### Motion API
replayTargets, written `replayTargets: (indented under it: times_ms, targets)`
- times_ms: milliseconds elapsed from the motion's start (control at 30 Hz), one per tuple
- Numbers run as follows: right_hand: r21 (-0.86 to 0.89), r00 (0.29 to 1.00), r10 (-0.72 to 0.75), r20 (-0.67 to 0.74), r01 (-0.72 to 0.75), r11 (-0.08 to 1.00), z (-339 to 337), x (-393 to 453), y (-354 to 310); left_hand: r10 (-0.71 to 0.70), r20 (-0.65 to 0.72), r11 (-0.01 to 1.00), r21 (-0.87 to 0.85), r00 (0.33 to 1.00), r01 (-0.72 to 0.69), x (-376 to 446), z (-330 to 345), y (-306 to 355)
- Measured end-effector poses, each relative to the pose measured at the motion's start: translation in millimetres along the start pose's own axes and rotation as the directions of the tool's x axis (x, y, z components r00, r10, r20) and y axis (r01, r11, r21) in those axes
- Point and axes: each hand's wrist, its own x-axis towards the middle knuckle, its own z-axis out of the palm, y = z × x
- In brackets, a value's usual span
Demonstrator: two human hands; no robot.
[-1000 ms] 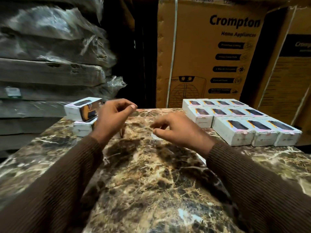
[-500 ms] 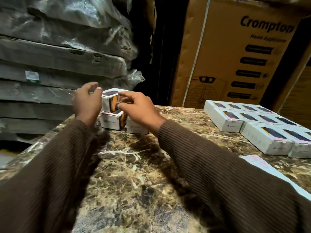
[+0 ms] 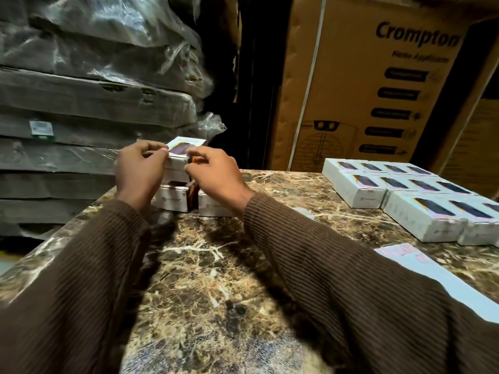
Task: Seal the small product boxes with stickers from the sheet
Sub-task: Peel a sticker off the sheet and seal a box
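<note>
Both hands are at the top box point(image 3: 180, 153) of the left pile, the left hand point(image 3: 140, 168) pinching its near edge and the right hand point(image 3: 213, 171) curled at its corner; seemingly taking it for sealing; next, a sticker off the sheet point(image 3: 421, 268).

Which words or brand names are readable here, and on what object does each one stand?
"Crompton": on the big cardboard carton.
"Home Appliances": below it, blurred, barely readable.
Black label bars on the carton: unreadable.
Small product boxes: print too small.
Sticker sheet: blurred.

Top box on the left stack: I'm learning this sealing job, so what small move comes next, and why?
Probably lift the top box off the stack toward you: both the left hand and right hand already pinch its near edge, and the sticker sheet lies nearer you.
</note>
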Motion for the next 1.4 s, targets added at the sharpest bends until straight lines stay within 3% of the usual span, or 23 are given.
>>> replayTargets:
  times_ms: [133, 267, 467, 567, 733, 900, 1200, 1400]
  targets:
    - [-0.015, 0.997, -0.062, -0.045, 0.061, 0.998, -43.6, -11.2, 1.7, 0.061, 0.047, 0.997, -0.051, 0.997, -0.059, -17.0, 9.7, 26.3]
    - [-0.096, 0.987, -0.118, -0.114, 0.107, 0.99, -107.1, -32.9, 13.2, 0.129, 0.186, 0.99, -0.085, 0.974, -0.115, -45.7, 33.0, 49.8]
    - [-0.133, 0.989, -0.054, -0.138, 0.036, 0.99, -186.8, -90.4, 51.2, 0.201, 0.512, 0.974, -0.018, 0.835, -0.224, -114.5, 73.6, 80.2]
    - [-0.113, 0.991, -0.018, -0.135, 0.003, 0.994, -206.9, -117.0, 72.2, 0.217, 0.597, 0.958, 0.023, 0.772, -0.287, -148.4, 82.8, 87.7]
    - [-0.136, 0.997, 0.002, -0.071, -0.012, 0.991, -231.3, -150.4, 94.1, 0.206, 0.662, 0.945, 0.056, 0.721, -0.321, -188.5, 82.6, 92.2]
    - [-0.1, 0.995, -0.011, 0.096, 0.02, 0.995, -246.8, -159.1, 98.2, 0.173, 0.709, 0.942, 0.084, 0.683, -0.326, -204.6, 79.3, 83.6]
    - [-0.102, 0.977, 0.111, 0.182, -0.093, 0.99, -257.2, -111.9, 107.0, 0.077, 0.621, 0.989, 0.054, 0.78, -0.14, -159.0, 99.2, 88.1]
    - [-0.069, 0.982, 0.143, 0.122, -0.135, 0.988, -237.2, -111.1, 122.3, 0.09, 0.538, 0.977, 0.118, 0.838, -0.18, -160.8, 122.6, 69.6]
